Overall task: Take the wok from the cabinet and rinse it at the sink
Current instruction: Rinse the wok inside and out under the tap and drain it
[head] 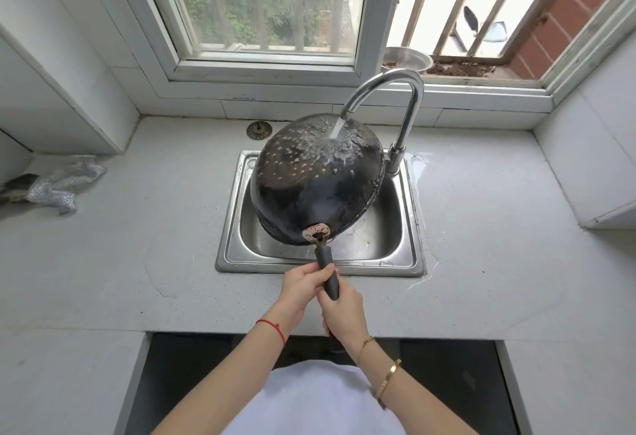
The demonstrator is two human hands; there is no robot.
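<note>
We hold the wok (316,190) upside down over the sink (411,228), its blackened underside under the stream from the tap (406,90). Both hands grip the dark handle (328,274): the left hand (303,281) nearer the bowl, the right hand (340,310) behind it, fingers (315,271) curled tight round the handle. The pan looks rigid and heavy, and wet metal turns slippery, so the handle seems our only sure hold.
</note>
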